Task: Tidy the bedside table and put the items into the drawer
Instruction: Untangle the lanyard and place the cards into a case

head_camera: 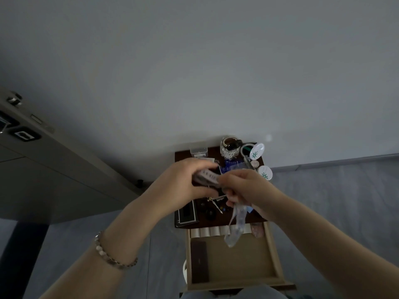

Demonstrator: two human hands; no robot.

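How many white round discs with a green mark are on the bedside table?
2. One disc sits at the back right corner beside the glass jar; the other lies nearer, at the right edge beyond the right hand. Hands may hide more.

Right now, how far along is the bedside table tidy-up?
Done: the pale wooden drawer is open, holding a dark brown flat case and a row of beige rolls. In hand: left hand and right hand both grip a pale printed tape, its end dangling over the drawer. Remaining: the glass jar, white round badges and black box on the dark tabletop.
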